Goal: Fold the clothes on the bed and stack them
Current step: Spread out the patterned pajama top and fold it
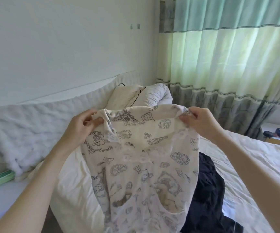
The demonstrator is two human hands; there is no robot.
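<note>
We count two garments: one printed cream top [141,158] and one dark garment [208,190]. We see two hands, the left hand [80,126] and the right hand [201,123], two pillows [127,96], one bed [247,158], one green packet [3,177] and one curtain [228,61].

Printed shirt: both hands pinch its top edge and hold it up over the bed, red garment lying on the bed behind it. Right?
Not quite. The garment on the bed behind it is black, not red. The rest holds in the head view: the left hand and right hand each pinch the top edge of the printed shirt and hold it up over the bed.
</note>
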